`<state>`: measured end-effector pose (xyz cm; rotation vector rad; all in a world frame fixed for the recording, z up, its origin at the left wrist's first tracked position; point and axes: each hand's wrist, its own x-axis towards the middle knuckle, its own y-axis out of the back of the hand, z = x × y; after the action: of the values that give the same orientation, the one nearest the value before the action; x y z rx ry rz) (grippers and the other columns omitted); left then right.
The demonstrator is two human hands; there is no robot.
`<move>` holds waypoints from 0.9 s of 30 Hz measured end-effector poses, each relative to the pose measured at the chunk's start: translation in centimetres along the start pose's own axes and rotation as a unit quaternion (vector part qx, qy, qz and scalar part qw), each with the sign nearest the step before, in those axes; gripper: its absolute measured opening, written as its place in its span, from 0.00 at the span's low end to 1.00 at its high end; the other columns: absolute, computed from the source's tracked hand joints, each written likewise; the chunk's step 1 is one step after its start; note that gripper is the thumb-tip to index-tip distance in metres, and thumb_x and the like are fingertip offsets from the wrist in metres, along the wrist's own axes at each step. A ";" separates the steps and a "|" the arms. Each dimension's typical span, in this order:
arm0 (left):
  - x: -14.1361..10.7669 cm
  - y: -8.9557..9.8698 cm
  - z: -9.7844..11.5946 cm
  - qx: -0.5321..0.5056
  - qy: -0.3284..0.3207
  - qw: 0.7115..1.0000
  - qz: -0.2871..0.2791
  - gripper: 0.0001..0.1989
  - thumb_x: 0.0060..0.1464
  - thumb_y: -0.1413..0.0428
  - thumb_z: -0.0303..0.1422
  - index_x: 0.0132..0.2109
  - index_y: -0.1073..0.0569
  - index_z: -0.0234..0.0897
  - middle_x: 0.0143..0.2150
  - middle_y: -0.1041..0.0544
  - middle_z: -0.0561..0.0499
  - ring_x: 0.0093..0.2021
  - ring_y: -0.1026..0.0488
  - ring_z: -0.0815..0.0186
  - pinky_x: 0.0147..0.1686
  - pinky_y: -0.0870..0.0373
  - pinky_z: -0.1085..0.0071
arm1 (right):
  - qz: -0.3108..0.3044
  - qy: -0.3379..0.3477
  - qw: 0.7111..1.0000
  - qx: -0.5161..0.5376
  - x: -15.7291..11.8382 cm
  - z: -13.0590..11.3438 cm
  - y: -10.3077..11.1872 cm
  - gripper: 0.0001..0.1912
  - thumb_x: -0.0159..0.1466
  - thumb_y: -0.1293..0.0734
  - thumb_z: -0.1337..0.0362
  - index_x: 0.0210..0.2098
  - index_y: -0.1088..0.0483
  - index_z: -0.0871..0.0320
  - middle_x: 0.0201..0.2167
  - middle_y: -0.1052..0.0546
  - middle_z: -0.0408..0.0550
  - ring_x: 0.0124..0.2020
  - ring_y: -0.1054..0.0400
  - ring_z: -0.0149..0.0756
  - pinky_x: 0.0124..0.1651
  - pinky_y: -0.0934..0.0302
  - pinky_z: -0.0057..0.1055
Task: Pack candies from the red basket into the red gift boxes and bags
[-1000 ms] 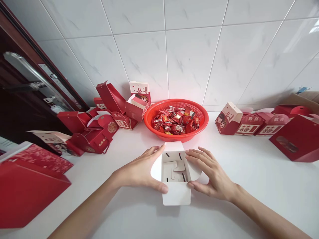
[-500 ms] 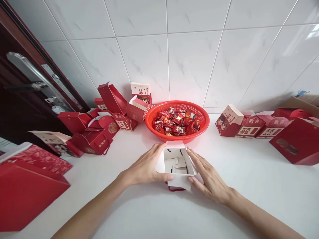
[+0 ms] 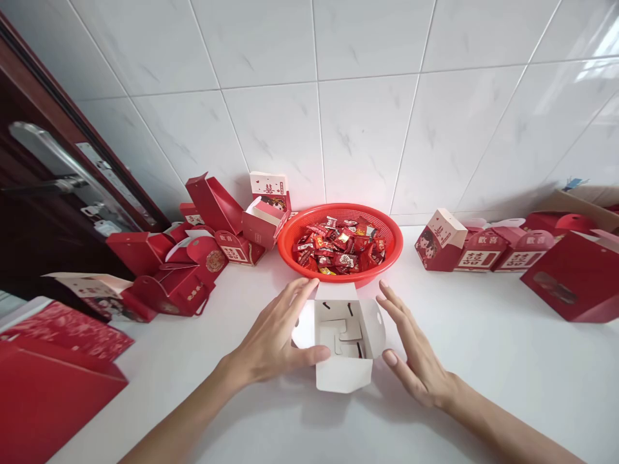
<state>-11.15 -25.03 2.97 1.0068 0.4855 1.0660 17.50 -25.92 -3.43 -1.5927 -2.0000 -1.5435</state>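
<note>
A small cardboard gift box (image 3: 344,376) stands open on the white table, its white inside facing up and its flaps folded outward. Dark cord ends poke through the inner walls. My left hand (image 3: 278,335) is at the box's left side with fingers apart, the thumb over the near left edge; whether it touches the card I cannot tell. On the other side my right hand (image 3: 413,351) is spread and apart from the right flap. Just behind the box sits a red plastic basket (image 3: 285,248) with wrapped candies (image 3: 341,248) in it.
Red gift boxes (image 3: 176,283) crowd the left side, with larger red boxes (image 3: 58,386) nearer. More boxes (image 3: 483,248) line the right, beside a big red box (image 3: 575,277) and a cardboard carton (image 3: 575,205). Behind are a tiled wall (image 3: 362,142) and a door handle (image 3: 62,161).
The near flap has folded outward and down, and the side flaps show more fully. My right hand has come off the box to the right. The view has tilted up slightly.
</note>
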 end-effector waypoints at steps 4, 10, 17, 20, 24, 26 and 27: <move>-0.1 1.3 0.1 -0.023 -0.005 0.999 0.029 0.39 0.63 0.55 0.60 0.73 0.43 0.46 0.71 0.37 0.45 0.68 0.37 0.46 0.63 0.32 0.53 | 0.065 -0.029 0.996 0.062 0.0 0.2 0.3 0.28 0.75 0.46 0.54 0.72 0.49 0.54 0.74 0.45 0.56 0.74 0.50 0.50 0.70 0.45 0.50; 2.3 3.6 0.5 -0.092 0.010 0.985 0.147 0.23 0.66 0.51 0.49 0.56 0.23 0.40 0.57 0.22 0.45 0.58 0.26 0.55 0.58 0.28 0.60 | 0.159 -0.208 0.957 0.123 0.1 2.3 -0.3 0.16 0.73 0.43 0.54 0.50 0.29 0.54 0.46 0.22 0.52 0.47 0.26 0.43 0.51 0.33 0.40; 10.0 5.7 -2.0 -0.039 0.004 0.987 0.158 0.14 0.60 0.46 0.38 0.45 0.18 0.38 0.50 0.17 0.46 0.51 0.21 0.56 0.54 0.26 0.62 | 0.043 -0.373 0.908 0.184 0.9 3.0 -1.4 0.15 0.65 0.39 0.51 0.36 0.29 0.56 0.32 0.24 0.46 0.32 0.31 0.38 0.37 0.36 0.34; 13.9 5.6 -3.6 0.004 0.036 0.992 0.120 0.15 0.59 0.48 0.32 0.44 0.17 0.38 0.50 0.16 0.48 0.52 0.21 0.57 0.56 0.26 0.63 | 0.010 -0.387 0.905 0.175 1.4 2.4 -1.4 0.14 0.62 0.39 0.52 0.32 0.30 0.56 0.29 0.25 0.46 0.30 0.33 0.37 0.35 0.39 0.34; 17.9 4.3 -4.4 0.049 0.040 0.997 0.042 0.16 0.58 0.49 0.28 0.46 0.17 0.39 0.52 0.17 0.49 0.52 0.21 0.58 0.55 0.27 0.65 | -0.003 -0.403 0.897 0.180 1.6 1.7 -1.5 0.13 0.62 0.39 0.53 0.30 0.31 0.56 0.27 0.27 0.45 0.28 0.36 0.35 0.31 0.43 0.32; 19.2 3.5 -4.2 0.065 0.023 0.998 0.003 0.16 0.57 0.47 0.28 0.48 0.17 0.38 0.53 0.17 0.48 0.53 0.21 0.57 0.56 0.28 0.65 | -0.007 -0.408 0.893 0.189 1.6 1.6 -1.6 0.13 0.61 0.39 0.54 0.30 0.32 0.56 0.25 0.28 0.44 0.27 0.38 0.35 0.30 0.44 0.31; 19.8 3.2 -4.1 0.075 0.008 0.997 -0.019 0.17 0.57 0.46 0.28 0.49 0.17 0.38 0.54 0.18 0.48 0.54 0.22 0.57 0.57 0.29 0.65 | -0.008 -0.410 0.892 0.193 1.6 1.6 -1.6 0.12 0.61 0.39 0.54 0.30 0.32 0.56 0.25 0.29 0.44 0.27 0.39 0.34 0.29 0.45 0.31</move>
<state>-7.08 -5.27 6.16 1.1177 0.6028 1.0153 16.28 -23.47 -4.10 -2.2422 -2.4655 -0.3830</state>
